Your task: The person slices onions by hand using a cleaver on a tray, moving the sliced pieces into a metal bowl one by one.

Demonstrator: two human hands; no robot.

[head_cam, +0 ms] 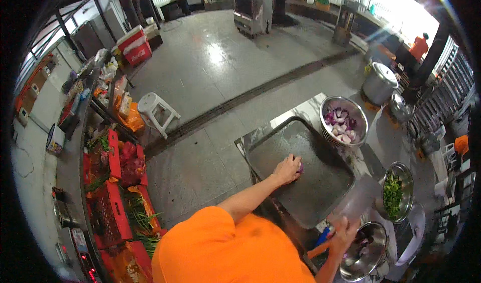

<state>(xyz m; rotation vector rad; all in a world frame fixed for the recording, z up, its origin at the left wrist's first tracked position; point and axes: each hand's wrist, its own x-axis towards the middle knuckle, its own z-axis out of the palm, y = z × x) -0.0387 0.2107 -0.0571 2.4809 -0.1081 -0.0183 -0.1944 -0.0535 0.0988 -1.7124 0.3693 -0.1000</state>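
My left hand curls around a purple onion and presses it on a large dark tray with a raised rim. At the tray's near right corner is my right hand, blurred by motion. It grips what looks like a broad-bladed knife, whose blade is a grey smear and whose handle is mostly hidden by the fingers. Just right of that hand, a steel bowl contains a few onion pieces. Cut red onions fill part of a steel colander beyond the tray.
Chopped greens lie in another steel bowl at right. A lidded pot stands farther off. Left are red plastic crates of vegetables and a white stool. A floor drain channel crosses behind. Two people in orange are distant.
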